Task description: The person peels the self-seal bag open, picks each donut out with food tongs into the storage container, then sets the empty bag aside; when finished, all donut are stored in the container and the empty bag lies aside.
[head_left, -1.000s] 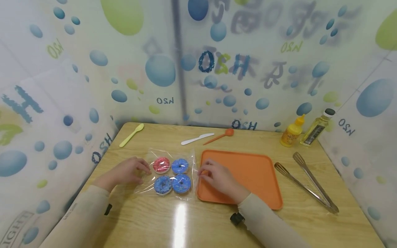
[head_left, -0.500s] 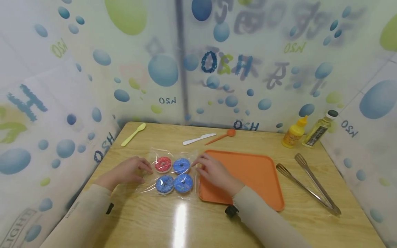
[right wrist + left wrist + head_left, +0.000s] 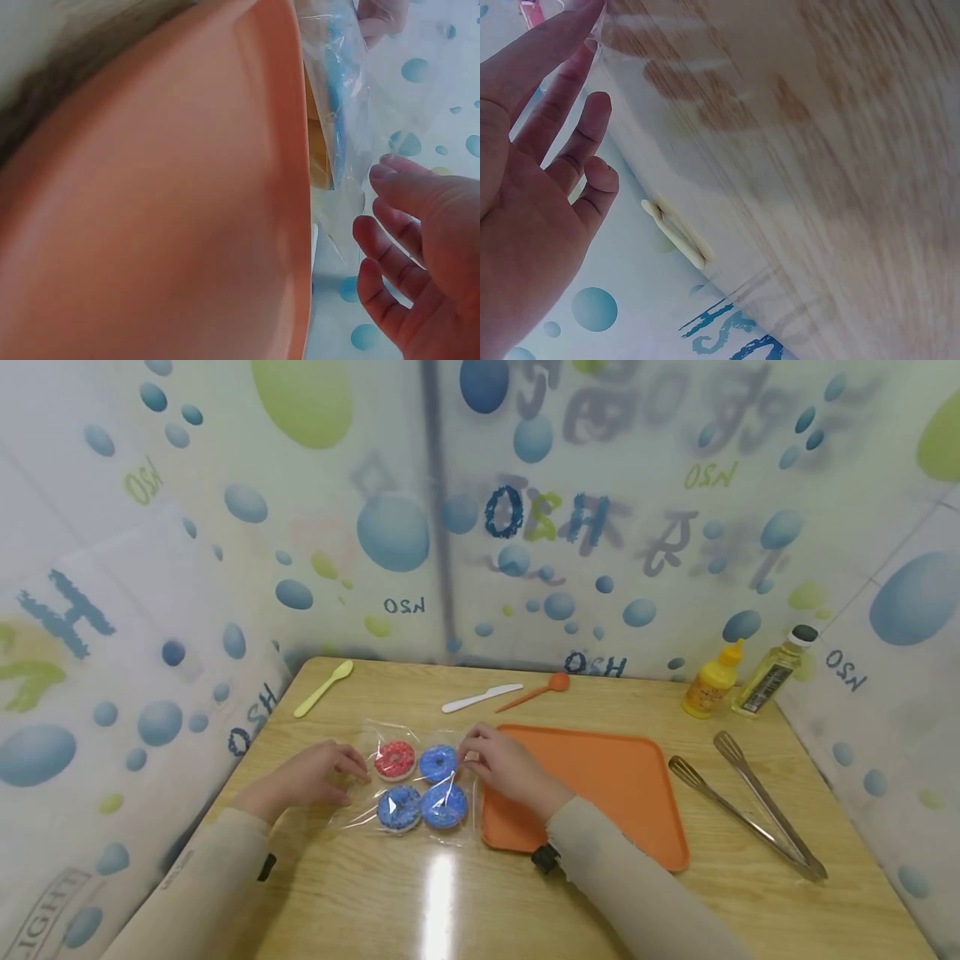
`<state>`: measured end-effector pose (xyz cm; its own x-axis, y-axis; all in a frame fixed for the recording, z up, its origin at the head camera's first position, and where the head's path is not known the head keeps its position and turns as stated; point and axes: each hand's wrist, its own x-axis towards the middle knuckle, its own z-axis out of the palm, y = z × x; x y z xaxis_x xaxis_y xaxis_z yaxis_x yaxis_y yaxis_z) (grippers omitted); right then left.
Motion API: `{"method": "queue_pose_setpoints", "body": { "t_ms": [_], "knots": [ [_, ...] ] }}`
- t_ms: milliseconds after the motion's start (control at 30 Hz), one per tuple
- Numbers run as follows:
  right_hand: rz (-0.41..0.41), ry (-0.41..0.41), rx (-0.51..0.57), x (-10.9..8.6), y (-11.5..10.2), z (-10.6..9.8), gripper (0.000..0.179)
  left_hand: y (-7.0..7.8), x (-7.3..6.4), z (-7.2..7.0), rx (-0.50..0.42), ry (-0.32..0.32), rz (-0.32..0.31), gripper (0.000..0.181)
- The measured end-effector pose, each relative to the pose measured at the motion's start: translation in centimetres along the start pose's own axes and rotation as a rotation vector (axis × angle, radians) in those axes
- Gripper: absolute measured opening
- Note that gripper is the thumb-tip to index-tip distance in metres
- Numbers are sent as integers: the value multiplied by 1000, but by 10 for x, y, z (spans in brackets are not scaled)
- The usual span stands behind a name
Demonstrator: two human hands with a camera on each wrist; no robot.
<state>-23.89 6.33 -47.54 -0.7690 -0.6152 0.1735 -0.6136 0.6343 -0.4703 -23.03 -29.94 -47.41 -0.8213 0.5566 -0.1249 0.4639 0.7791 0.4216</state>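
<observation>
My right hand point(image 3: 506, 767) pinches the clear bag point(image 3: 417, 784) at 2 o'clock; I cannot tell whether my left hand point(image 3: 317, 774), at 9, grips. I'd lift gently, keeping 4 donuts point(image 3: 444, 807) flat.

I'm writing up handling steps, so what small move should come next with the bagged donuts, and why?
Probably the right hand should secure a pinch on the clear bag: it is at the bag's right side, close to a blue donut, and the left hand is at the left edge, but whether either one grips the film is unclear.
</observation>
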Motion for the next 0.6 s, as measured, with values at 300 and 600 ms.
{"method": "queue_pose_setpoints", "body": {
  "t_ms": [300, 600],
  "knots": [
    [54, -14, 29, -2, 8, 1, 5, 1, 0, 1, 2, 13, 11, 32],
    [75, 36, -7, -11, 13, -1, 4, 0, 1, 1, -6, -8, -19, 31]
  ]
}}
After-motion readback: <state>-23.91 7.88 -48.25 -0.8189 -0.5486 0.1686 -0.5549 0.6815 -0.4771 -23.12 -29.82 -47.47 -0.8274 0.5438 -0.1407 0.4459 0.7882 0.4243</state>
